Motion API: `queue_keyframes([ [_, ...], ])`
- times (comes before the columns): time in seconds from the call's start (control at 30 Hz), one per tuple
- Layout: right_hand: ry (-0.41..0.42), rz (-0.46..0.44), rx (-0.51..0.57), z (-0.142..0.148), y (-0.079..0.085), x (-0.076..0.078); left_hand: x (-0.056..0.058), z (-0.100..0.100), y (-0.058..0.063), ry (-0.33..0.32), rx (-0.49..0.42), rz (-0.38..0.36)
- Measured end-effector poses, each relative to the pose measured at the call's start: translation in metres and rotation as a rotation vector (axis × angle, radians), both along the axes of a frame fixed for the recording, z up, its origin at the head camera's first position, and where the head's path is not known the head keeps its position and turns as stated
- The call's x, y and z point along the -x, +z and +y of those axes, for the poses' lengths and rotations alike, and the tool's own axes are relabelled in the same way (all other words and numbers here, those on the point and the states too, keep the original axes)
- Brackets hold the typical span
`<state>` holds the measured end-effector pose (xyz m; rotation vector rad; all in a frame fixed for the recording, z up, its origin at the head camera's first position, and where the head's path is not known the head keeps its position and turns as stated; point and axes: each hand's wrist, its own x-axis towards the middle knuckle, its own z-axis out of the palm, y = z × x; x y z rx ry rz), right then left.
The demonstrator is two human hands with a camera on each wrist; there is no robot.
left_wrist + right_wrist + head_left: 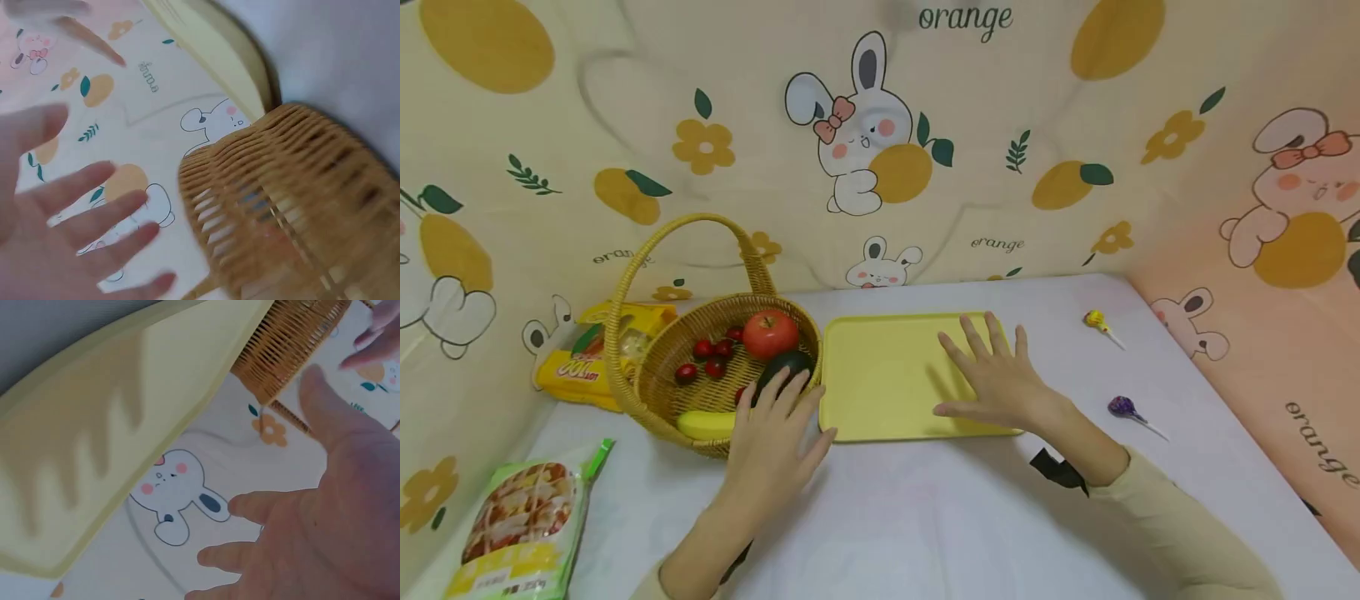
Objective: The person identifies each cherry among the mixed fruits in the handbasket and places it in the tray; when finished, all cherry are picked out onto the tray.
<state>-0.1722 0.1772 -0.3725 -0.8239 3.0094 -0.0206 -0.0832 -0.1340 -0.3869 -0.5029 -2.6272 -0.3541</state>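
My left hand (772,442) hovers at the near right rim of the wicker basket (658,358), its fingers spread and holding nothing. Inside the basket lie a red apple (771,335), several dark red cherries (716,367), a dark green avocado-like fruit (790,363) partly behind my fingers, and a banana (703,425). My right hand (1000,383) is over the right part of the yellow tray (880,375), fingers splayed. In the right wrist view, its finger shadows fall on the tray (175,356), and that palm holds nothing. The left wrist view shows the left fingers (106,206) straight beside the basket (325,175).
Two lollipops, one yellow (1096,320) and one purple (1123,407), lie right of the tray. A yellow snack bag (576,375) stands behind the basket's left side. A green food packet (520,525) lies at the near left. Printed cloth walls (970,108) border the table.
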Motion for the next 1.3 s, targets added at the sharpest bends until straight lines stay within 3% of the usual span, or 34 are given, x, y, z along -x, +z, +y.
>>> queue_keyframes([
  [0.13, 0.021, -0.015, 0.007, 0.001, -0.006, 0.002, -0.035, -0.024, -0.01, -0.01, -0.304, 0.264],
  [0.2, 0.041, -0.026, 0.007, 0.0, -0.008, 0.003, -0.047, -0.04, -0.015, 0.062, -0.46, 0.359],
  [0.27, 0.055, -0.034, 0.0, -0.002, -0.008, 0.005, -0.054, -0.055, -0.021, 0.152, -0.578, 0.402],
  [0.4, 0.068, -0.035, -0.005, -0.009, -0.005, 0.01, -0.056, -0.074, -0.024, 0.338, -0.709, 0.293],
  [0.53, 0.093, -0.044, 0.009, -0.017, -0.003, 0.014, -0.049, -0.079, -0.023, 0.424, -0.731, 0.203],
  [0.93, 0.156, -0.076, 0.041, -0.052, 0.0, 0.033, -0.038, -0.089, -0.026, 0.428, -0.814, 0.068],
  [1.13, 0.217, -0.087, 0.109, -0.09, 0.021, 0.05, -0.035, -0.096, -0.033, 0.397, -0.859, 0.034],
  [1.3, 0.351, -0.097, 0.206, -0.135, 0.044, 0.064, -0.032, -0.099, -0.039, 0.366, -0.93, 0.033],
])
